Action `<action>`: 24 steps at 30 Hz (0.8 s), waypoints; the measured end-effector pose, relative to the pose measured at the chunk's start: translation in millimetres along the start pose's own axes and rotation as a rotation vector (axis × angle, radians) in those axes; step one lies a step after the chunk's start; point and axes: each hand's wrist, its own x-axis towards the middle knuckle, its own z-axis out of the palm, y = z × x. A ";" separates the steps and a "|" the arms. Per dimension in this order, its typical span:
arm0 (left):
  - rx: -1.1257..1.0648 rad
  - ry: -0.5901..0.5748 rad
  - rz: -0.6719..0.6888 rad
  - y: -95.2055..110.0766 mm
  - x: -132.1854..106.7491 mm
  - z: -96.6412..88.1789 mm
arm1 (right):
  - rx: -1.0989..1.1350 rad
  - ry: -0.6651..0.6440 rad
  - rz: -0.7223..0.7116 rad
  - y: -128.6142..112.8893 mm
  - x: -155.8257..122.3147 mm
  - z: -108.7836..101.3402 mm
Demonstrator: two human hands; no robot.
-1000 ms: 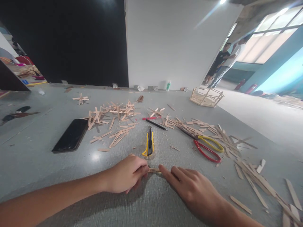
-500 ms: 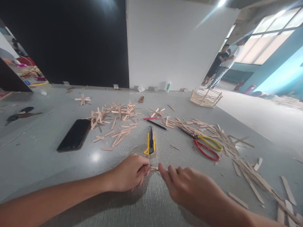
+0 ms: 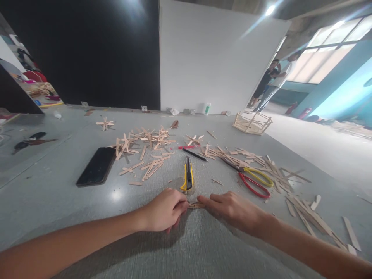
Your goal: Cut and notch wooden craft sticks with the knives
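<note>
In the head view, my left hand (image 3: 168, 210) is closed in a pinch on the left end of a short wooden craft stick piece (image 3: 197, 205), low over the grey tabletop. My right hand (image 3: 229, 209) is at the piece's right end, its index finger along the top edge and the other fingers bent; its thumb is hidden. The piece appears layered, with a narrow gap in it. Just beyond my hands lies a yellow and black utility knife (image 3: 187, 176). Past that are a black pen (image 3: 194, 155) and a red strip (image 3: 188, 147).
Scissors (image 3: 255, 181) with red and yellow handles lie right, among scattered craft sticks (image 3: 314, 219). A phone (image 3: 96, 166) lies left, near a stick pile (image 3: 154, 137). Further back stand a stick frame (image 3: 252, 123) and a glue bottle (image 3: 207, 109). Two people (image 3: 273, 81) stand beyond.
My right hand has shifted slightly up and turned flatter, uncovering more of the stick piece. My left hand keeps its pinch. The whole view has shifted slightly.
</note>
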 end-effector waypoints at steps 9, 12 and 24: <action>-0.043 -0.023 -0.029 -0.2 -0.7 -1.2 | -0.342 -0.138 -0.009 -58.7 31.5 -34.4; -0.046 -0.016 -0.030 -3.7 0.4 -0.5 | -0.450 -0.158 0.073 -77.5 35.9 -29.5; -0.002 0.086 0.001 -6.3 1.3 7.3 | -0.021 -0.044 0.102 -14.2 1.5 -1.7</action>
